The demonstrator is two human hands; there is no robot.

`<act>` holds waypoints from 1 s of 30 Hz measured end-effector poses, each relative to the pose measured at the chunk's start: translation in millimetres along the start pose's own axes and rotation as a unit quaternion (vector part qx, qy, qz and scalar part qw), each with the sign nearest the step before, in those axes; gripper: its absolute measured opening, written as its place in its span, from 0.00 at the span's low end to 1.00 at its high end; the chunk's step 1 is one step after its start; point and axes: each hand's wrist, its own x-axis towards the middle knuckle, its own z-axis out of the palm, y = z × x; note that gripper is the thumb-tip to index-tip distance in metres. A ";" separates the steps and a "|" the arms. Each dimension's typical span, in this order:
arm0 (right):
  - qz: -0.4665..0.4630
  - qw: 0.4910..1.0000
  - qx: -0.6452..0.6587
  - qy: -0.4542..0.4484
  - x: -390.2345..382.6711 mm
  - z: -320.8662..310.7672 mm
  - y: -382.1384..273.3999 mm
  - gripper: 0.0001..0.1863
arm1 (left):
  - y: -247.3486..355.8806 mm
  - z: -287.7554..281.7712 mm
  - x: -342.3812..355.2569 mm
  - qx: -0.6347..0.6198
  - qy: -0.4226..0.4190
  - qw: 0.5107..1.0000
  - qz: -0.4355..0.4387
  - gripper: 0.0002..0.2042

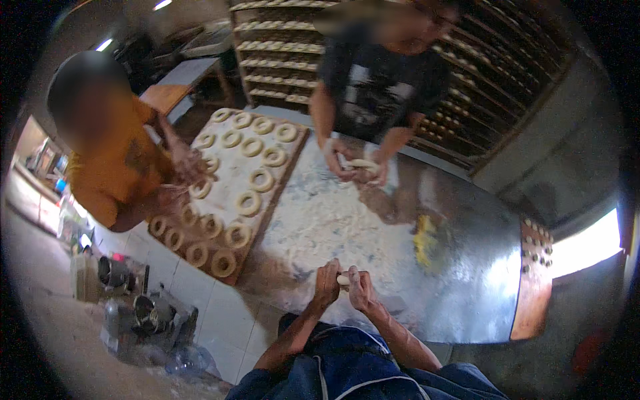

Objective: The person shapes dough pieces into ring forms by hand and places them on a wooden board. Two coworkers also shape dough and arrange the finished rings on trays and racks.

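Note:
My left hand (328,280) and my right hand (360,287) are closed around a short piece of pale dough (344,281), low over the near part of a metal table (477,293) dusted with flour (320,227). Ahead and left of my hands lies a wooden board (217,244) with several dough rings (247,202) on it. Across the table, a co-worker in a dark shirt (373,87) holds a pale dough piece (363,164) in both hands. At the left, a co-worker in orange (107,173) has both hands over the board, among the rings.
Racks of dough trays (273,63) stand behind the table. A board with small pieces (530,307) is at its right end, a yellow patch (424,243) on its top. Grey machines (120,320) and a clear plastic container (183,360) stand at the lower left.

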 end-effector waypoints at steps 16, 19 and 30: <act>-0.035 0.988 -0.004 -0.150 87.0 137.0 -57.3 0.27 | 0.3 -162.5 54.4 -0.086 0.027 0.989 -0.121 0.20; -0.068 0.991 0.073 -0.091 98.1 174.5 -106.2 0.28 | -60.7 -186.8 56.9 -0.422 0.125 0.878 -0.187 0.21; -0.128 0.987 0.027 -0.095 150.3 226.4 -92.4 0.33 | -22.7 -251.0 107.5 0.195 0.045 0.975 0.096 0.16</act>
